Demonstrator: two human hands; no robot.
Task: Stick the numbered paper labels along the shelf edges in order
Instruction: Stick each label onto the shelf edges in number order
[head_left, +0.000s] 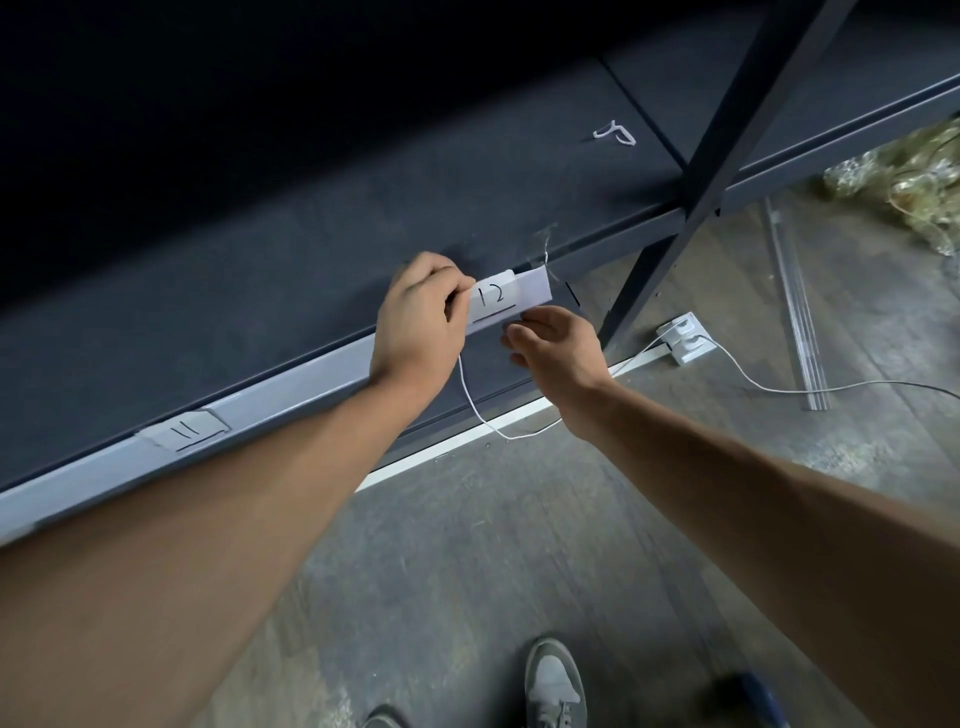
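Note:
A white paper label marked 12 (501, 301) lies against the front edge of the dark grey shelf (291, 384). My left hand (421, 322) pinches the label's left end with curled fingers. My right hand (556, 345) is just below the label, fingertips touching its lower edge; whether it holds anything is hidden. Another label marked 11 (184, 428) is stuck on the same edge further left.
A dark upright post (691, 208) of the rack stands right of the hands. A thin white cord (483, 415) hangs below the shelf and runs to a white power socket (683, 338) on the floor. A metal rail (800, 322) and my shoe (553, 680) are on the floor.

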